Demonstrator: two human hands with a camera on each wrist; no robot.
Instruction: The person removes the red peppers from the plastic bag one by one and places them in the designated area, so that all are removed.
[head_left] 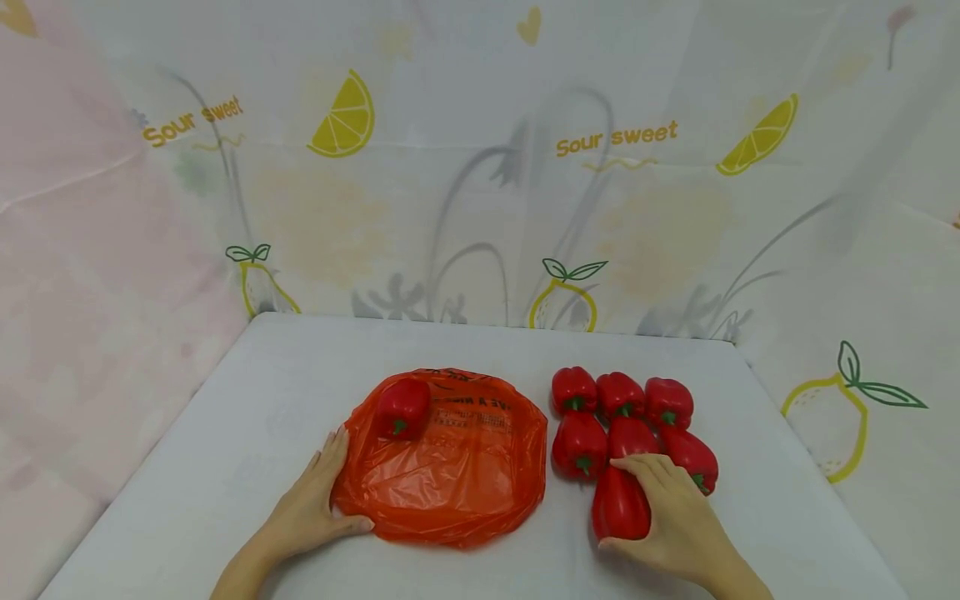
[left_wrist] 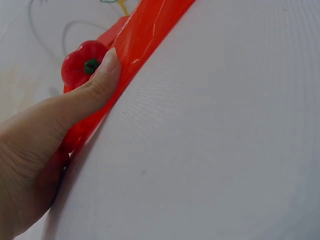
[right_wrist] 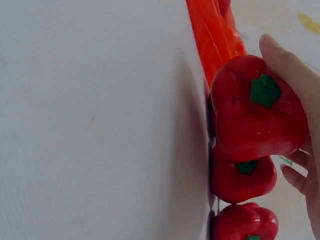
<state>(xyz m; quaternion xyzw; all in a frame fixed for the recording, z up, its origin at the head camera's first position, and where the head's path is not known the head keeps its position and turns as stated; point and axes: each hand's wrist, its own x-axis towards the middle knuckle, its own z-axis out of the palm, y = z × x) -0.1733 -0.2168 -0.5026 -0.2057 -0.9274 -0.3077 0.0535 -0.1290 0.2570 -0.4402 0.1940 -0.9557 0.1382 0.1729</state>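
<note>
An orange-red plastic bag (head_left: 450, 483) lies with its rim spread wide, and one red bell pepper (head_left: 405, 407) with a green stem sits at its far left inside. My left hand (head_left: 306, 510) rests against the bag's left side, fingers extended and thumb at the near rim. In the left wrist view the thumb (left_wrist: 97, 85) lies over the orange plastic. To the right of the bag, my right hand (head_left: 681, 515) grips another red bell pepper (head_left: 619, 505) between thumb and fingers. Its green stem shows in the right wrist view, where some fingers are hidden behind the pepper (right_wrist: 250, 122).
Several more red bell peppers (head_left: 581, 443) stand grouped in rows on the right, just beyond the gripped one. All rest on a white table (head_left: 285, 375). Behind it hangs a cloth backdrop (head_left: 465, 192) printed with lemons and words.
</note>
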